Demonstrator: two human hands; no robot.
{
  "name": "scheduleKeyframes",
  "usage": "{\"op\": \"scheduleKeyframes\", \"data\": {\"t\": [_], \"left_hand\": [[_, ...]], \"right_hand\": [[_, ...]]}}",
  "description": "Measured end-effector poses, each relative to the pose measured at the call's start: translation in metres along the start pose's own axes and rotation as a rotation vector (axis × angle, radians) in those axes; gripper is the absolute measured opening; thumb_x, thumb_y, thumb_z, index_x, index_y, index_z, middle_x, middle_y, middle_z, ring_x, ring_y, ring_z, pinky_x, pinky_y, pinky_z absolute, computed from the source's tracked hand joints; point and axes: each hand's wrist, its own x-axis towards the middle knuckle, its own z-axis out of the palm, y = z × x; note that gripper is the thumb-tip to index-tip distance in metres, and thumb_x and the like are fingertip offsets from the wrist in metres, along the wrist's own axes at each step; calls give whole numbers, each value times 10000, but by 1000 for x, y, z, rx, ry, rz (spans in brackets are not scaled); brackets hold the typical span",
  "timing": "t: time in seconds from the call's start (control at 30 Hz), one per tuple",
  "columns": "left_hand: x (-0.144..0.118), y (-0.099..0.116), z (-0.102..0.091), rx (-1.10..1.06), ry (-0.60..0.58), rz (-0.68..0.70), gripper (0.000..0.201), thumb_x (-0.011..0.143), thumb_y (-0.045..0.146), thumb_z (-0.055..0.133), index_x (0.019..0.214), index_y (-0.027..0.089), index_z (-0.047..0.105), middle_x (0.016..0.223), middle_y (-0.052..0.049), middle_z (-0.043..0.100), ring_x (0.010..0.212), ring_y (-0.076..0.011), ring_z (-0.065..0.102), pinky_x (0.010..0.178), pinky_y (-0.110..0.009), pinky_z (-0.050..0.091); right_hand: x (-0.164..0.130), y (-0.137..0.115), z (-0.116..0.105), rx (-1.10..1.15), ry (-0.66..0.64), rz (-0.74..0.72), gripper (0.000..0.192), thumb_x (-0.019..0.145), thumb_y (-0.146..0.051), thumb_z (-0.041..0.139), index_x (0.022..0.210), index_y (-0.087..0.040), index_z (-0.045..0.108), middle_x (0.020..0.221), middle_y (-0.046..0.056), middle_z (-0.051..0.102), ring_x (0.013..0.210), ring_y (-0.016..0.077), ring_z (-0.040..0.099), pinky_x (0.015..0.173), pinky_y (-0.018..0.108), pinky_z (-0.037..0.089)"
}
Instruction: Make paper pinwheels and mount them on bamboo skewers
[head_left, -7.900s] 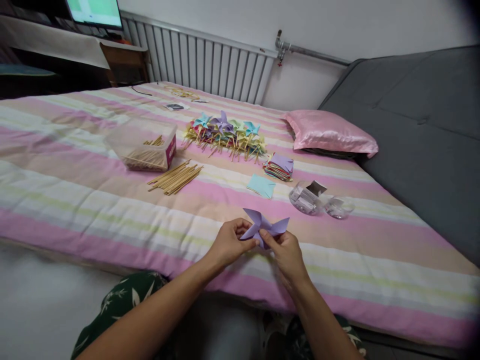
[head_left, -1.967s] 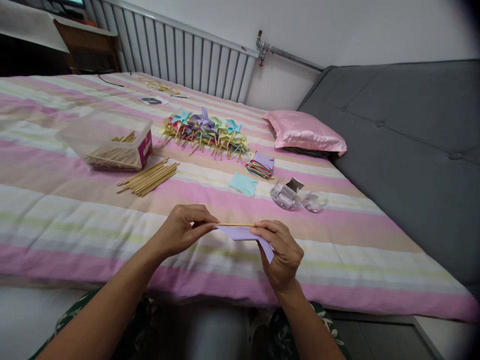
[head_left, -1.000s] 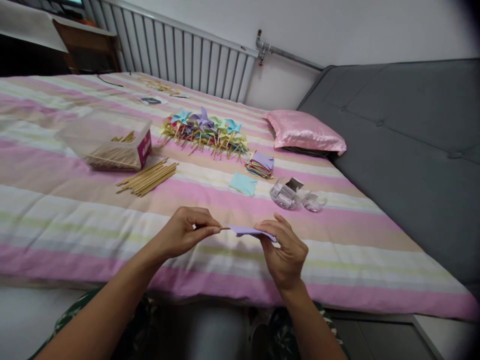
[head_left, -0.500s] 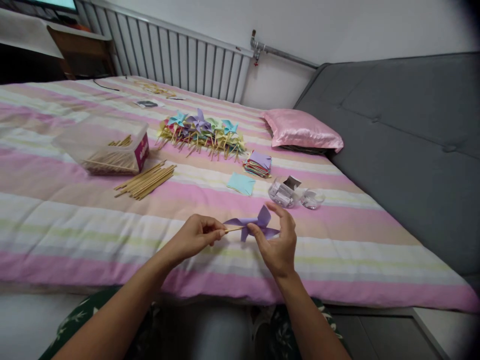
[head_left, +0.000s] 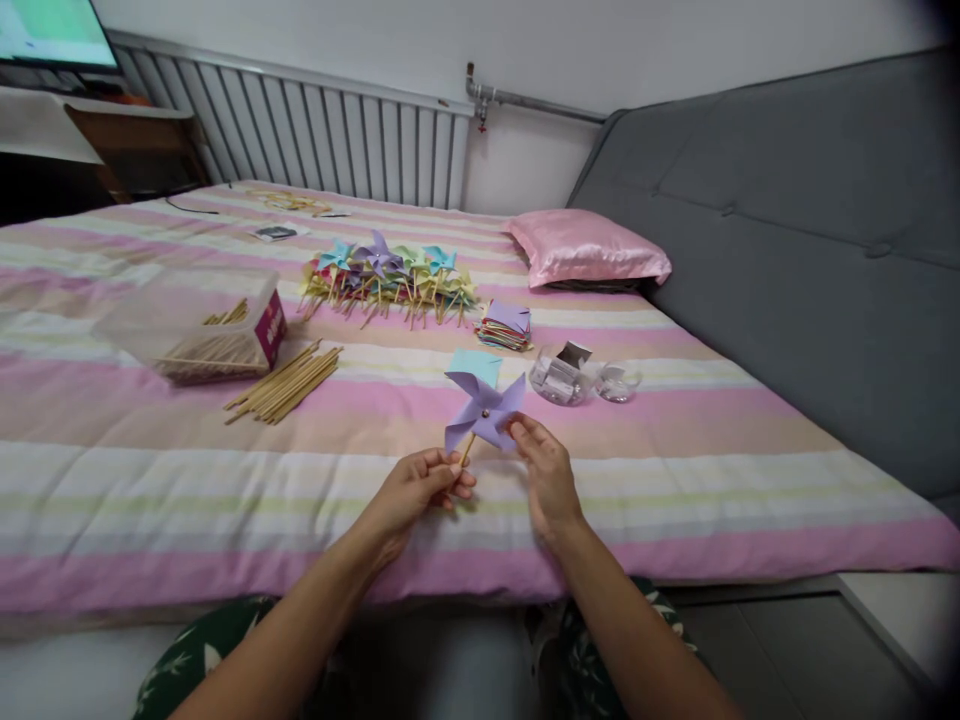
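A purple paper pinwheel [head_left: 480, 412] faces me just above the near part of the bed, a small pin at its centre. My left hand [head_left: 431, 480] is closed round its thin wooden stick. The fingers of my right hand [head_left: 544, 465] pinch the pinwheel's right blade. Right behind the pinwheel lies a light blue paper square [head_left: 476, 366], partly covered by it. Farther back is a stack of coloured paper squares [head_left: 505, 325]. A clear round container [head_left: 559, 378] with small pieces inside stands to the right, beside its clear lid [head_left: 616, 383].
Loose wooden sticks [head_left: 285, 385] lie at the left, next to a clear plastic box [head_left: 202, 330] holding more sticks. A heap of finished pinwheels [head_left: 386, 280] is at mid-bed. A pink pillow [head_left: 589, 248] rests near the grey headboard [head_left: 787, 220]. A radiator [head_left: 315, 130] lines the wall.
The pinwheel has turned from edge-on to facing me, its stick now pointing down. My right hand has shifted from its centre to its right blade. The camera view has moved slightly.
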Motion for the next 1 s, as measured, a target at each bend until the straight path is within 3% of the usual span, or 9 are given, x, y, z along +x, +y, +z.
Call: {"op": "scheduleKeyframes", "data": {"t": [0.1, 0.27, 0.73, 1.0], "left_hand": [[-2, -4, 6, 24, -40, -24, 213, 714, 303, 662, 808, 123, 599, 765, -71, 687, 629, -120, 621, 521, -184, 398], [-4, -5, 11, 87, -69, -42, 232, 715, 328, 661, 810, 127, 594, 788, -82, 696, 650, -140, 635, 531, -205, 404], [-3, -6, 14, 146, -110, -83, 266, 725, 347, 652, 854, 118, 609, 864, -116, 702, 718, -173, 653, 572, -231, 429], [-3, -10, 13, 238, -117, -57, 334, 704, 388, 665, 872, 100, 681, 787, -121, 706, 651, -166, 639, 562, -240, 426]], "right_hand": [[1, -4, -1, 27, -40, -19, 235, 683, -335, 674, 850, -172, 648, 827, 22, 661, 760, 146, 579, 724, 267, 425], [2, -3, -3, 18, 20, 39, 199, 617, -322, 725, 683, -149, 653, 646, -2, 633, 622, 124, 540, 632, 256, 416], [3, -5, -6, -63, 76, -10, 214, 610, -333, 709, 652, -130, 654, 578, -7, 598, 537, 107, 488, 529, 233, 382], [3, -9, -4, -42, 80, 10, 207, 624, -336, 707, 662, -143, 645, 601, -8, 607, 588, 124, 524, 598, 254, 418]]}}
